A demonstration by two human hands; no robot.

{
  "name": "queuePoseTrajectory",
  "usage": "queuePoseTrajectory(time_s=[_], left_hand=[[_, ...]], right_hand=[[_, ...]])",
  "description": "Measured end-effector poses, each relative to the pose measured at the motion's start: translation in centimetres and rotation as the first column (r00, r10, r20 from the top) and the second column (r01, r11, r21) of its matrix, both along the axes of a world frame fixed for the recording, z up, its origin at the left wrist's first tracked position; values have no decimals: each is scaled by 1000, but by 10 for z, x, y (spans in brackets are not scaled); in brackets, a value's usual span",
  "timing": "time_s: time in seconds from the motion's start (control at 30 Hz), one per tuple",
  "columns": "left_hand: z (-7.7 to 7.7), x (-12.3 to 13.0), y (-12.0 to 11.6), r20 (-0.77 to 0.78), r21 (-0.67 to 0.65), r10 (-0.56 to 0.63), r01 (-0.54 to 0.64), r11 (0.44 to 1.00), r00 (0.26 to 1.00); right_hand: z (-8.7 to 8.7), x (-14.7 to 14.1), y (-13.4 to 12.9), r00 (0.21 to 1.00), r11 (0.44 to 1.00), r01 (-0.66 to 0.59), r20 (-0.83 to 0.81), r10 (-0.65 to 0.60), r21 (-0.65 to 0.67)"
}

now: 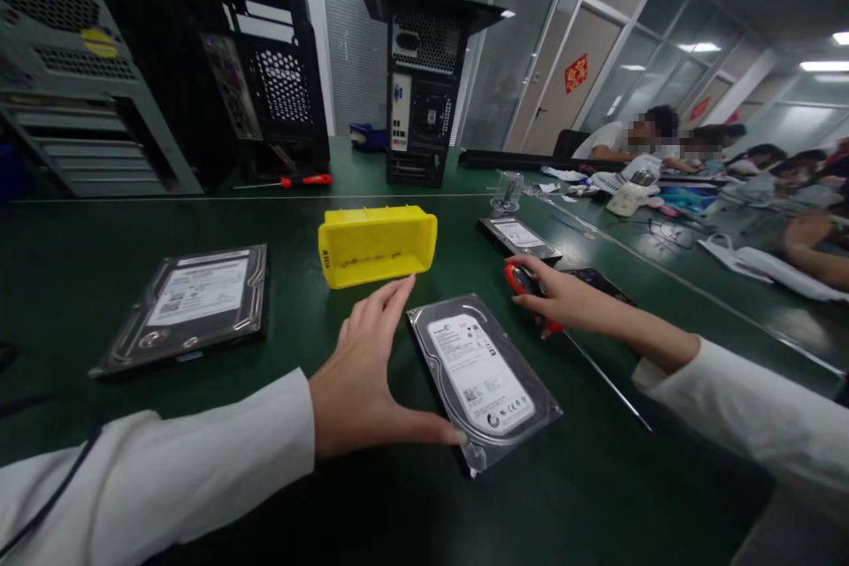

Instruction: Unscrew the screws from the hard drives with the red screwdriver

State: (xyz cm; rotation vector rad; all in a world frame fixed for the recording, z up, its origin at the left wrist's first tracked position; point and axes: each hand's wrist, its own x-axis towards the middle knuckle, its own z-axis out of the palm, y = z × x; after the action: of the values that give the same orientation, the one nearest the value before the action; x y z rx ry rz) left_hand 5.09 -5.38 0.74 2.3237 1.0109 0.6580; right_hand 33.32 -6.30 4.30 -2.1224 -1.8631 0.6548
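In front of me a hard drive (483, 371) lies label up on the green table. My left hand (371, 380) is open beside it, thumb stretched to its near left corner and fingers pointing at a yellow plastic bin (378, 249). The bin's open side faces me, and small dark screws seem to lie inside. To the right of the drive, my right hand (557, 296) is closed round the red and black handle of a screwdriver (607, 378), whose long shaft points toward me. A second hard drive (199, 301) lies at left, a third (518, 237) behind my right hand.
Opened computer cases (265, 62) stand at the back left, and another case (424, 97) stands upright behind the bin. Another red-handled screwdriver (305, 181) lies near them. A clear cup (508, 192) sits beyond the third drive. Several people sit along the table at right.
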Motion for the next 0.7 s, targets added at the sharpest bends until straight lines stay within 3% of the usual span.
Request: queuePoseTrajectory(time_s=[0.1,0.23,0.37,0.47,0.57,0.6,0.63,0.7], left_hand=[[-1,-3,-23,-42,-12,15,-16,1000,999],[-1,-4,-39,-111,-27,59,-62,998,992],[-3,0,-46,-156,-9,23,-25,1000,988],[-7,2,-48,-157,13,20,-18,1000,987],[-12,4,-47,-145,22,17,-14,1000,989],[-13,5,-47,-135,27,13,-10,1000,991],[-13,5,-46,-123,31,9,-6,999,992],[-14,7,-46,-101,33,8,-4,999,995]], right_hand=[[-5,-7,-2,975,997,-61,216,48,56],[-10,-14,2,907,985,-93,419,22,148],[-14,-16,2,872,966,-144,489,22,214],[-6,-15,-14,862,935,-278,486,143,219],[3,-9,-38,841,895,-429,413,349,118],[4,-6,-46,861,900,-436,294,414,10],[4,-4,-51,872,896,-433,204,444,-98],[0,1,-57,862,868,-460,143,487,-186]])
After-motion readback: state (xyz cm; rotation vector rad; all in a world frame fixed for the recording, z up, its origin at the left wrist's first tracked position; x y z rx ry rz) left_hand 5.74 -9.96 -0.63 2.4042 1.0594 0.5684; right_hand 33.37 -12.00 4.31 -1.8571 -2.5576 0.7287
